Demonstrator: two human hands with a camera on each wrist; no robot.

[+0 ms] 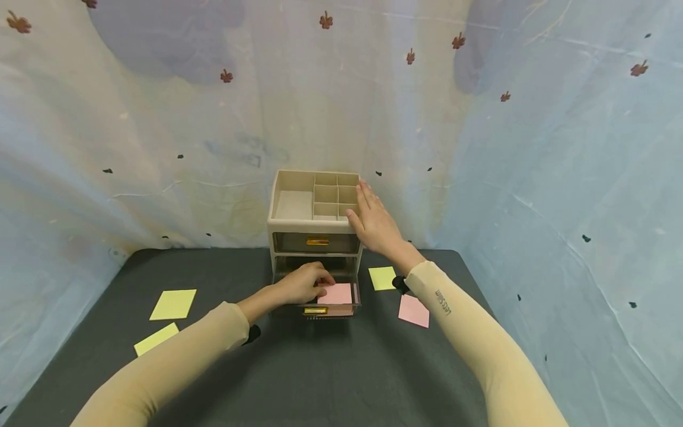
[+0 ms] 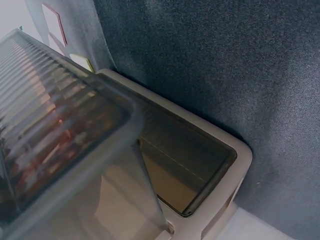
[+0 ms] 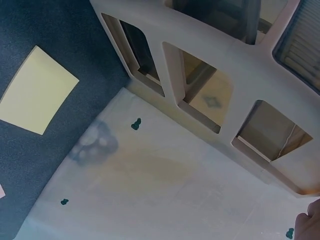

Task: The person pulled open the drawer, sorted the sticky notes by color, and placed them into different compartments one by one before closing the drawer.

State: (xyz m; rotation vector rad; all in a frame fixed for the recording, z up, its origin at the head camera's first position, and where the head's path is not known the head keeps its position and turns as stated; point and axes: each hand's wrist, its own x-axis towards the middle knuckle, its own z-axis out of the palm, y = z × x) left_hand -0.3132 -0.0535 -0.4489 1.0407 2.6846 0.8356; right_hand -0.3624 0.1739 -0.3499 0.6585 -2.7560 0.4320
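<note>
A beige desktop drawer organizer (image 1: pixel 315 225) stands at the back of the dark table. Its lower clear drawer (image 1: pixel 356 302) is pulled out, with a gold handle on its front. My left hand (image 1: pixel 301 283) reaches over that drawer, and its curled fingers and thumb pinch the left corner of a pink sticky note pad (image 1: pixel 337 293) inside. My right hand (image 1: pixel 376 222) lies with straight fingers along the organizer's top right edge. In the left wrist view the ribbed clear drawer (image 2: pixel 55 120) covers the hand. Only a bit of the right hand (image 3: pixel 307 222) shows in the right wrist view.
Yellow sticky notes (image 1: pixel 173 304) and another yellow pad (image 1: pixel 156 339) lie on the left. To the right are a yellow pad (image 1: pixel 382 278) and a pink pad (image 1: pixel 414 311). A patterned curtain (image 1: pixel 341 107) hangs behind the table. The upper drawer (image 1: pixel 290 242) is closed.
</note>
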